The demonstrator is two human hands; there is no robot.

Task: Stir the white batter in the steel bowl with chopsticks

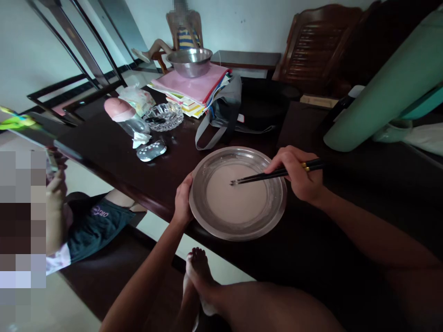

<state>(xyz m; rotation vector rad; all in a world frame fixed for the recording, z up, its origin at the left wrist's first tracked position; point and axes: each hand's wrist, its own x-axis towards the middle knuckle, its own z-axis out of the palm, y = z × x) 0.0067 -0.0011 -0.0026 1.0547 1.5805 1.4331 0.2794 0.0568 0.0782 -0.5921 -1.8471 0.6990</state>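
Observation:
A round steel plate (273, 210) rests near the front edge of a dark wooden table (311, 240). It holds a shallow pool of pale, milky batter (235, 193). My left hand (182, 198) grips the plate's left rim, fingers curled over the edge. My right hand (299, 177) is closed on a pair of black chopsticks (273, 174). Their tips reach into the batter near the plate's middle.
Further back on the table are a glass ashtray (164, 116), a pink-capped bottle (126, 117), a small white remote (151, 151), a grey bag (224, 110), and stacked books (194, 90) under a steel bowl (189, 61). A person sits at left, another behind. A green roll (384, 87) lies right.

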